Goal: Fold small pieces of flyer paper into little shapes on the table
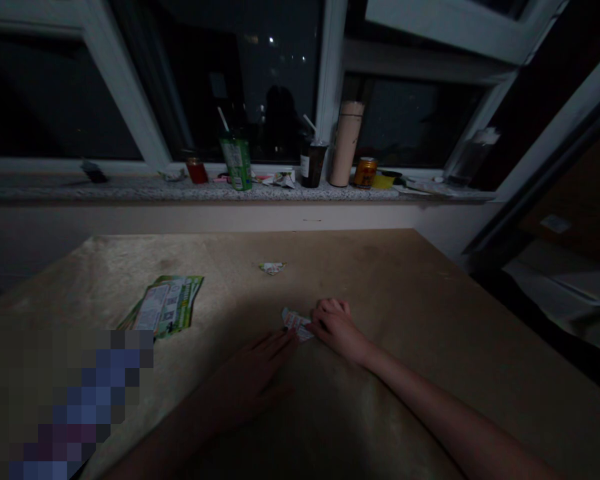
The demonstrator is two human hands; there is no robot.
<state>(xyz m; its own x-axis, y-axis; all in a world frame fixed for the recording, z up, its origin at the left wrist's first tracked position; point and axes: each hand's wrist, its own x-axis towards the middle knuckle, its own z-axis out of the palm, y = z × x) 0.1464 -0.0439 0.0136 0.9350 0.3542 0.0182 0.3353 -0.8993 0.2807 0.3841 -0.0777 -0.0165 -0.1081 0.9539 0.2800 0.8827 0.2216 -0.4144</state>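
A small folded piece of printed paper (296, 324) lies on the tan table (405, 300) in front of me. My right hand (336, 327) rests on its right side with fingers curled and pressed down on it. My left hand (260, 373) lies flat with fingers stretched out, fingertips touching the paper's left edge. A second small folded paper piece (272, 268) sits farther back on the table. A stack of green printed leaflets (166, 307) lies to the left.
The room is dark. A stone window sill (130, 190) behind the table holds a green cup with straw (236, 162), a red jar (197, 171), a dark cup (313, 164), a tall pale flask (347, 143) and a can (365, 173). A blurred patch covers the lower left.
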